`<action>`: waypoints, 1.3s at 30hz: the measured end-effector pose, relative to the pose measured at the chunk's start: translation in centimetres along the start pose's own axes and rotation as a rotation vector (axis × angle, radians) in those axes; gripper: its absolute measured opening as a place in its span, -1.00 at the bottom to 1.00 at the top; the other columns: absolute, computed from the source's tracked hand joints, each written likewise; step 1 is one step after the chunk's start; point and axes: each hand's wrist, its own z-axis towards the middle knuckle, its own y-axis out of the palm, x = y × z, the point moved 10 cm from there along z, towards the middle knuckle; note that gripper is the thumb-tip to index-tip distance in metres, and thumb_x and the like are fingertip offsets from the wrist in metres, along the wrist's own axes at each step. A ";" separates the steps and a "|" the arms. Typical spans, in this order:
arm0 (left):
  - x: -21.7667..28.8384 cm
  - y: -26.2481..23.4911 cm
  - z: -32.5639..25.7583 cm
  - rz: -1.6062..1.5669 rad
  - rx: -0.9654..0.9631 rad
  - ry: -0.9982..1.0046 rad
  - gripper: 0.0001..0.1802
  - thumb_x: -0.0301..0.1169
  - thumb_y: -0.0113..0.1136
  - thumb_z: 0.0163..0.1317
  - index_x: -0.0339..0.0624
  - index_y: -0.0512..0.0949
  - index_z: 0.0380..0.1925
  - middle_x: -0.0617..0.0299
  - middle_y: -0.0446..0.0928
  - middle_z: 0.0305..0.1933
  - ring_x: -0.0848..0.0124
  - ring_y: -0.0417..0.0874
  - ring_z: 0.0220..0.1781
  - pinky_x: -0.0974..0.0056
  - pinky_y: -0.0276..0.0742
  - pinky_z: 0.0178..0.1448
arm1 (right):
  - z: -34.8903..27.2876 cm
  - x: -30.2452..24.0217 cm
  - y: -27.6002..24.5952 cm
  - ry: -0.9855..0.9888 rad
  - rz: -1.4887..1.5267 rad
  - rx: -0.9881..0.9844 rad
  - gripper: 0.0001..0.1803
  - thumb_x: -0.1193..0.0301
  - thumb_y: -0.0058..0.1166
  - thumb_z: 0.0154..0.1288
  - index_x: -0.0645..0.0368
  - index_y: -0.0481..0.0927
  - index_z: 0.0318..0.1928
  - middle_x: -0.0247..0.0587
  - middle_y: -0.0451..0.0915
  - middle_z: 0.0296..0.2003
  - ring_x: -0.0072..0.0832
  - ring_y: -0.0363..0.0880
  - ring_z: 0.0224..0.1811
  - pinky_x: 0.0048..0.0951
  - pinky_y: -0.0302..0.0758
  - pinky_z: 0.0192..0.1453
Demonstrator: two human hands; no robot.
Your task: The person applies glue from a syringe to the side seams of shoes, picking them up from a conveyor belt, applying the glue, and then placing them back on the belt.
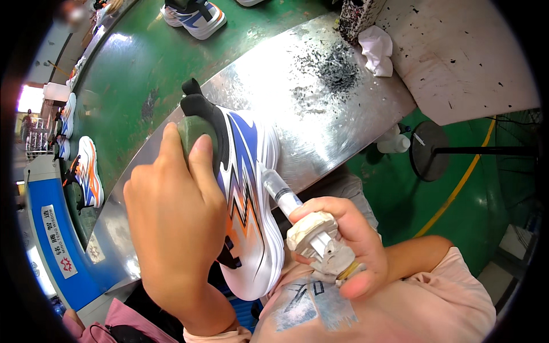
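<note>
My left hand [174, 211] is closed around the ankle opening of a white running shoe [243, 188] with blue, orange and black patterning. A dark green form [191, 132] fills the opening, its lower part covered by the fingers. The shoe is tilted, its toe toward me and its black heel loop pointing away. In my right hand [363, 234] is a clear syringe [278, 190], its plunger end wrapped in whitish, stained material. The syringe's tip points at the seam between upper and thick white sole; whether it touches cannot be made out.
Under the shoe lies a metal work surface [246, 68] with black smears. A crumpled white tissue [377, 50] sits by a speckled box at the far right. More running shoes [88, 171] stand on the green belt [131, 80]. A white bottle [394, 143] is beyond the table's right edge.
</note>
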 end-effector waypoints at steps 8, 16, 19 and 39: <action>0.8 1.7 0.1 0.050 -0.030 -0.142 -0.68 -0.34 -0.03 0.18 -0.29 0.49 -0.13 -0.12 0.48 -0.53 0.02 0.49 -0.48 0.07 0.35 -0.34 | -0.5 -1.8 -6.0 0.196 0.055 0.238 -0.25 -0.12 -0.07 0.11 0.23 0.16 0.09 -0.36 0.22 -0.30 -0.68 0.15 -0.37 -0.66 0.13 -0.34; 9.3 4.7 -1.9 -0.321 0.059 0.342 -0.46 -0.35 0.34 -0.26 -0.13 0.46 -0.15 0.00 0.35 0.03 -0.08 0.28 0.19 -0.13 0.14 0.23 | 6.0 -3.6 -16.5 0.555 0.513 0.198 -0.37 -0.22 -0.32 0.19 0.06 0.38 -0.08 -0.51 0.08 -0.64 -0.68 -0.09 -0.67 -0.66 -0.10 -0.67; 11.4 5.0 -3.2 -0.189 0.157 0.381 -0.57 -0.42 0.32 -0.27 -0.16 0.47 -0.27 0.03 0.42 -0.12 -0.09 0.29 0.19 -0.16 0.12 0.24 | 7.3 -5.4 -15.3 0.785 0.323 0.035 -0.32 -0.25 -0.34 0.17 0.09 0.36 -0.06 -0.53 0.07 -0.62 -0.71 -0.09 -0.65 -0.69 -0.13 -0.68; 75.4 8.0 7.2 0.014 0.532 0.098 -0.73 -0.27 0.07 0.13 0.10 0.30 -0.16 0.32 0.30 -0.16 0.40 0.47 -0.04 0.19 0.31 0.14 | -8.8 -68.5 -41.4 1.253 -0.642 -0.117 0.17 -0.39 0.06 -0.35 0.48 0.26 0.02 -0.10 0.40 -0.18 -0.53 0.40 -0.21 -0.61 0.37 -0.22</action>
